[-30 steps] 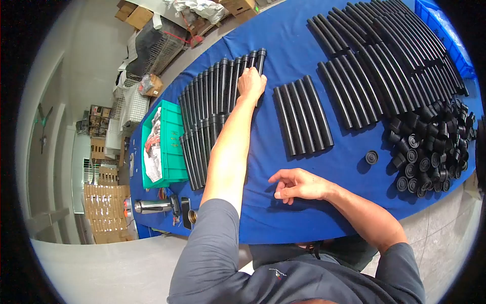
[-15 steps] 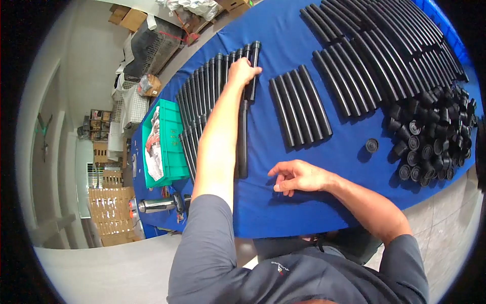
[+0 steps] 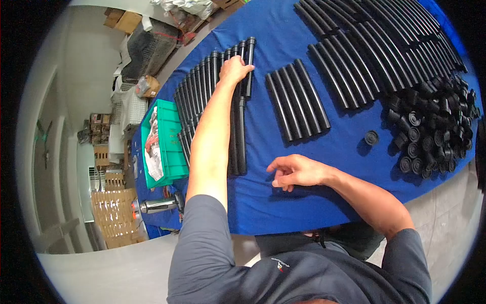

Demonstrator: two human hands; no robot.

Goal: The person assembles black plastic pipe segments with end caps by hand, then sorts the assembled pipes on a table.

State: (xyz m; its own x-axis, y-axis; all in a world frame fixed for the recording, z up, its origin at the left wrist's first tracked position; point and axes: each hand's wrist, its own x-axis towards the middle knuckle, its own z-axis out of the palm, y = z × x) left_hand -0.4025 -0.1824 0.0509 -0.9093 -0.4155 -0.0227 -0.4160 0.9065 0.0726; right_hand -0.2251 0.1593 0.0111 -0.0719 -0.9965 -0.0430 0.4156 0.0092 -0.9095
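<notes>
My left hand (image 3: 234, 70) rests on the upper part of a row of black capped tubes (image 3: 208, 76), its thumb stretched toward the rightmost upper tube (image 3: 250, 66). Whether its fingers grip a tube is hidden. A lower row lies below, partly covered by my left forearm, with its end tube (image 3: 242, 137) to the right. Over the blue cloth near the front edge is my right hand (image 3: 298, 171), fingers loosely curled and apart, holding nothing. Several tubes without caps (image 3: 297, 101) lie side by side in the middle.
Many more black tubes (image 3: 349, 71) fill the upper right. A heap of black caps (image 3: 430, 126) lies at the right, with one loose cap (image 3: 371, 137) beside it. At the left stand a green crate (image 3: 172, 144) and a metallic tool (image 3: 159, 204).
The view has shifted slightly. My left hand stays on the upper row, a little farther left relative to the end tube. My right hand has hardly moved.
</notes>
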